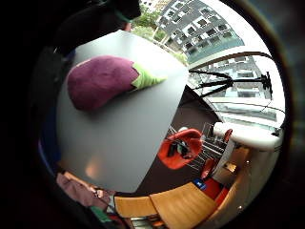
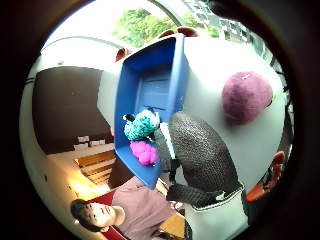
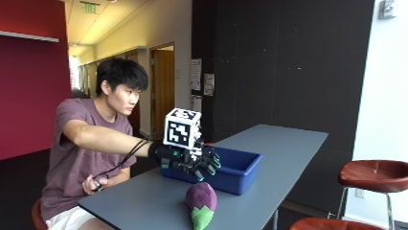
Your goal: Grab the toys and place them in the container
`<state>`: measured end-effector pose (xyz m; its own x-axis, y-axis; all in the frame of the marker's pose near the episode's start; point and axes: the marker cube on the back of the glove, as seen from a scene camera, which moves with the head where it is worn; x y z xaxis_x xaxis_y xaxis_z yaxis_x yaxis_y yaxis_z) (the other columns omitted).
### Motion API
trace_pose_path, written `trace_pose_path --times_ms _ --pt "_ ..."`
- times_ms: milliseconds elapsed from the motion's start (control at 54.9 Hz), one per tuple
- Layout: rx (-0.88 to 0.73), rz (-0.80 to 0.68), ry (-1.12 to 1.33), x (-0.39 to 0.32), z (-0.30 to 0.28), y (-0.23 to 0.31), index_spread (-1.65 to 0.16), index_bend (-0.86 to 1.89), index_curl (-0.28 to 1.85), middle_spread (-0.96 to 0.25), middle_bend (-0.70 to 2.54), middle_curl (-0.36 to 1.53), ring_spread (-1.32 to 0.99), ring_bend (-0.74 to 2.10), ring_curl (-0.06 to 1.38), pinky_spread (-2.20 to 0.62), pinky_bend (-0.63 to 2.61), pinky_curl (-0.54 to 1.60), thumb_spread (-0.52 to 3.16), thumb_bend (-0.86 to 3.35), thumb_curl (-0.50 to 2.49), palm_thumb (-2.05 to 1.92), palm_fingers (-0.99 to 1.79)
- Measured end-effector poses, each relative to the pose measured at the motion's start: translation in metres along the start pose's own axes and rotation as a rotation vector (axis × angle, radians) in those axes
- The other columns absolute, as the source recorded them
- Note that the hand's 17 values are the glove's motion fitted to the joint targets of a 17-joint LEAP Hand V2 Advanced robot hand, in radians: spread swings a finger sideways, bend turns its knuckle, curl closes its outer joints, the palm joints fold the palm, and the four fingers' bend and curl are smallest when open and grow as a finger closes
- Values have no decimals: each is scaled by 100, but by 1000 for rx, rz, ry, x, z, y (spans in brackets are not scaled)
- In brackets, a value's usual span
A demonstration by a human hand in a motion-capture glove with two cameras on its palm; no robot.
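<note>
A purple plush eggplant [image 3: 201, 201] with a green cap lies on the grey table [image 3: 140, 201] near its front edge. It also shows in the palm views as the eggplant [image 1: 102, 81] and eggplant [image 2: 246, 96]. Just behind it stands a blue container [image 3: 242, 178]. The thumb side palm view shows the container [image 2: 175, 85] holding a teal toy [image 2: 141, 125] and a pink toy [image 2: 143, 151]. My gloved right hand [image 3: 191, 163] hovers above the table between eggplant and container. Its fingers hang spread and hold nothing, and the thumb [image 2: 200, 155] is straight.
The table runs on past the container toward the dark wall. Red stools [image 3: 373, 172] stand to the right of the table, one also seen as a stool [image 1: 181, 148] below its edge. The person's bare left hand [image 3: 96, 183] stays by the lap.
</note>
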<state>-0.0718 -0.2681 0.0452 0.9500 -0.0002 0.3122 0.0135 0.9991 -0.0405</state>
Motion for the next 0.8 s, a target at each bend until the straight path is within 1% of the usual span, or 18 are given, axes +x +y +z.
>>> trace_pose_path --times_ms 128,146,164,237,292,364,419,437,547,583,674,711,729,747,765,802 --pt "-78 5 20 18 32 -17 -26 14 29 -13 14 30 -5 27 40 1 72 39 133 -3 24 -4 -16" --pt "-87 3 25 19 36 -19 -26 14 29 -13 15 30 -5 28 40 2 72 39 133 -4 23 -5 -11" --pt "-98 1 31 21 42 -22 -26 13 28 -13 13 29 -5 26 39 2 72 39 132 -3 24 -4 -19" --pt "-132 -8 39 29 65 -31 -26 13 28 -13 12 28 -4 21 38 2 71 38 130 -3 25 -2 -23" --pt "-126 -34 0 33 80 -38 -26 12 27 -12 11 27 -4 18 38 3 69 38 129 -2 25 -1 -24" --pt "-71 -99 -53 38 93 -47 -27 15 28 -12 14 27 -3 18 37 3 61 36 127 -1 27 1 -21" --pt "-31 -117 -21 38 96 -52 -28 18 29 -13 19 28 -4 19 37 3 52 34 127 0 28 4 -12" --pt "-17 -118 -6 36 97 -53 -28 19 29 -14 22 29 -5 22 38 3 48 33 126 0 29 5 -5" --pt "77 -148 22 34 100 -59 -28 20 31 -16 27 32 -10 31 38 3 42 30 124 -1 31 8 14" --pt "118 -157 11 35 100 -62 -28 18 31 -18 36 35 -15 40 40 2 37 28 125 -1 31 9 33" --pt "200 -152 -3 31 101 -68 -26 21 34 -22 53 41 -22 56 44 1 27 25 127 1 34 15 60" --pt "227 -143 -8 29 101 -70 -26 23 35 -22 57 43 -24 60 46 0 26 25 127 1 35 16 66" --pt "243 -136 -10 27 102 -71 -26 19 34 -23 52 41 -24 55 44 1 26 25 127 0 34 14 48" --pt "263 -128 -12 26 102 -72 -26 25 39 -23 59 45 -25 64 50 0 26 27 128 1 35 17 64" --pt "287 -119 -14 24 101 -72 -25 24 38 -23 65 47 -26 68 51 -2 24 26 128 2 36 19 74" --pt "337 -97 -19 23 101 -74 -26 22 38 -25 69 49 -29 75 52 -5 25 26 124 6 41 30 83"
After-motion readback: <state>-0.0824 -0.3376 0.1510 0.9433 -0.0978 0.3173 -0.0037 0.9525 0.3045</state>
